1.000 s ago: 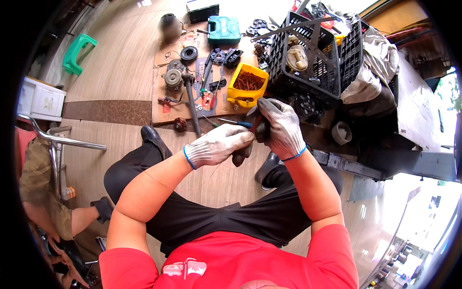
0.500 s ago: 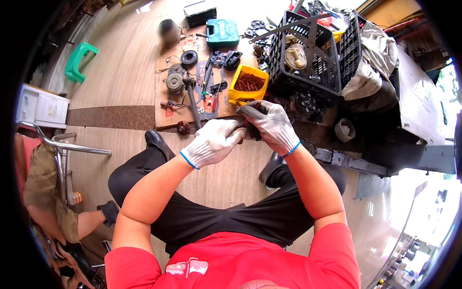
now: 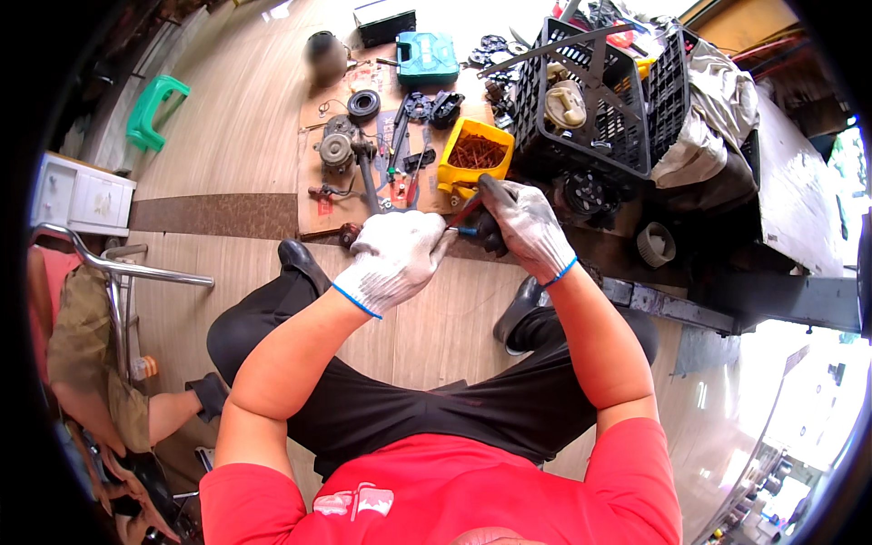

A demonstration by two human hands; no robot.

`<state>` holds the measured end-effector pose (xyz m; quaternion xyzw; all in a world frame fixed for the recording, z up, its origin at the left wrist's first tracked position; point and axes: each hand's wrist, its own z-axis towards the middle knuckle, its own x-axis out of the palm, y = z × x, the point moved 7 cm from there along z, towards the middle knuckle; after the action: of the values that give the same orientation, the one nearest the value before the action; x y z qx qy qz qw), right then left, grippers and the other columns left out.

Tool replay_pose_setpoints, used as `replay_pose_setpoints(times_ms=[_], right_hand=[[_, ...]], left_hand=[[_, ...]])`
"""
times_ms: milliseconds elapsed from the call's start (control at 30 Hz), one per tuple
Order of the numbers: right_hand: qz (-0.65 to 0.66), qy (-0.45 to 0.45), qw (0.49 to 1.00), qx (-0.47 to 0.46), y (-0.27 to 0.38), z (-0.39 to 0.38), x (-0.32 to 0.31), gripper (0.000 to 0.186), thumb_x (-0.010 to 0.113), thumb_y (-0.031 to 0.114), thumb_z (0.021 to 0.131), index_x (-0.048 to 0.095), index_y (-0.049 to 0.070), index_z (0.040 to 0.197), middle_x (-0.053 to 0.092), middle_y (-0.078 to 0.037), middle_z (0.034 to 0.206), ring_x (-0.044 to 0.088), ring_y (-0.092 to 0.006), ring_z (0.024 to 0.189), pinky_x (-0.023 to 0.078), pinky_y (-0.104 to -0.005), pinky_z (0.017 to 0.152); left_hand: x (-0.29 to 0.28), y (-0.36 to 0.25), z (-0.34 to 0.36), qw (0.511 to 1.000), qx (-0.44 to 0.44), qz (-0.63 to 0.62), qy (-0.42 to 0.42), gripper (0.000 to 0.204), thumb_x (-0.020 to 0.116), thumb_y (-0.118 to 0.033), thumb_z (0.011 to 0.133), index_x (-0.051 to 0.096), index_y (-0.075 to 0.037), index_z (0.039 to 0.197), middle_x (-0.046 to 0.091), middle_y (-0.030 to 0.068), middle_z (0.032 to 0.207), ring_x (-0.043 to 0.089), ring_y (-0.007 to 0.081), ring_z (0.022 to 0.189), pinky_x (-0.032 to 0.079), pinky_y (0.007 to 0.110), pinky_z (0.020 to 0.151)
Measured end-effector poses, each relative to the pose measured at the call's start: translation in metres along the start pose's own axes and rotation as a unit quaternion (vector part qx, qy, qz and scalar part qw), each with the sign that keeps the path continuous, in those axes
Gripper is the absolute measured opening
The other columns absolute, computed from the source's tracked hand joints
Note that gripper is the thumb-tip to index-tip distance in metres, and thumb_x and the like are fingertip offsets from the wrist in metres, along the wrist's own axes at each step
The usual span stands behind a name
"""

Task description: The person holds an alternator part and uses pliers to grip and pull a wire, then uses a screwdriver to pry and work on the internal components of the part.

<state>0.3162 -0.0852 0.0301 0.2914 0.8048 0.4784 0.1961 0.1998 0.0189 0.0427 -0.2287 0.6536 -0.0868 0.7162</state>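
Note:
Both my hands wear white knitted gloves with blue cuffs and meet in front of the cardboard. My left hand [image 3: 400, 250] is closed, its fingertips near a slim red piece [image 3: 464, 213] and a small blue-tipped piece [image 3: 467, 231]. What that hand grips is mostly hidden. In my right hand [image 3: 530, 225], the fingers curl around a dark rounded part [image 3: 490, 236], whose kind I cannot make out. The grey-stained fingertips of that glove lie beside the red piece. Just beyond stands a yellow container [image 3: 450, 173] holding many reddish-brown screws or similar slim pieces [image 3: 477, 152].
Cardboard [image 3: 313, 213] carries a motor-like metal part [image 3: 336, 150], a black ring [image 3: 363, 105], a metal bar [image 3: 369, 186] and small tools. A teal case [image 3: 427, 58] lies behind. Black crates [image 3: 581, 159] stand right; a green stool [image 3: 145, 118] and a seated person [image 3: 86, 336] are left.
My hands have parted slightly, and the red and blue pieces between them show more clearly. The whole scene has shifted a little to the right.

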Motion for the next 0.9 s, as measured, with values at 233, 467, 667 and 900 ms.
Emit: replay_pose_setpoints(times_ms=[233, 467, 667, 900], right_hand=[[0.012, -0.029, 0.998, -0.049, -0.006, 0.003, 0.001, 0.033, 0.066, 0.032, 0.097, 0.071, 0.001, 0.086, 0.059, -0.002, 0.062, 0.049, -0.0078, 0.051, 0.040, -0.0285, 0.047], [-0.070, 0.003, 0.997, -0.034, 0.000, 0.008, -0.003, 0.028, 0.070, 0.028, 0.094, 0.072, 0.001, 0.090, 0.059, 0.001, 0.065, 0.048, -0.0060, 0.053, 0.038, -0.0275, 0.048], [-0.104, 0.054, 0.989, -0.093, 0.000, 0.009, 0.006, 0.026, 0.071, 0.023, 0.095, 0.072, -0.003, 0.095, 0.064, 0.000, 0.072, 0.051, -0.0050, 0.057, 0.042, -0.0250, 0.049], [-0.142, 0.057, 0.968, -0.198, 0.001, 0.014, 0.011, 0.030, 0.067, 0.028, 0.096, 0.071, -0.002, 0.094, 0.068, -0.004, 0.076, 0.057, -0.0105, 0.061, 0.048, -0.0298, 0.057]], left_hand=[[-0.008, -0.009, -0.002, 0.995, 0.053, -0.009, -0.083, 0.026, 0.065, -0.028, 0.092, 0.062, -0.005, 0.080, 0.062, 0.0158, 0.071, 0.063, 0.0376, 0.066, 0.050, 0.047, 0.061], [0.024, 0.025, -0.006, 0.880, -0.085, -0.437, 0.164, 0.051, 0.052, -0.049, 0.100, 0.065, -0.002, 0.117, 0.071, 0.0149, 0.103, 0.070, 0.0248, 0.092, 0.054, 0.035, 0.078], [0.036, 0.039, 0.002, 0.652, -0.229, -0.696, 0.195, 0.065, 0.045, -0.058, 0.102, 0.059, 0.000, 0.129, 0.071, 0.0149, 0.109, 0.070, 0.0262, 0.092, 0.056, 0.036, 0.076], [0.026, 0.014, -0.002, 0.731, -0.211, -0.598, 0.251, 0.032, 0.053, -0.029, 0.105, 0.063, 0.001, 0.112, 0.071, 0.0133, 0.091, 0.070, 0.0212, 0.078, 0.058, 0.032, 0.072]])
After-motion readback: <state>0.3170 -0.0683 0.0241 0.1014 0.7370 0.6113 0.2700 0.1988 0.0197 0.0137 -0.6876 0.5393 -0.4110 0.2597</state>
